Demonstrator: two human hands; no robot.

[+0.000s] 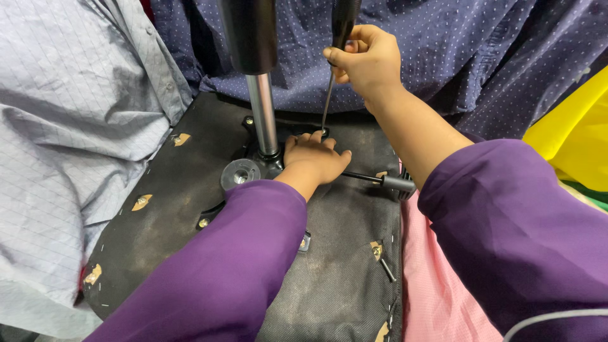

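Note:
An upturned chair seat (190, 190) covered in black fabric lies in front of me, its metal gas column (261, 107) rising from a base plate. My left hand (315, 159) rests flat on the plate beside the column, fingers spread. My right hand (366, 60) is closed around the black handle of a screwdriver (327, 101), held upright. Its thin shaft points down to a screw spot just beyond my left fingertips. Both my sleeves are purple.
A black lever with a knob (398, 183) sticks out to the right of the plate. A round metal disc (240, 172) lies left of the column. Grey cloth (69, 126), dotted blue cloth (456, 44), pink cloth (437, 291) and yellow cloth (573, 136) surround the seat.

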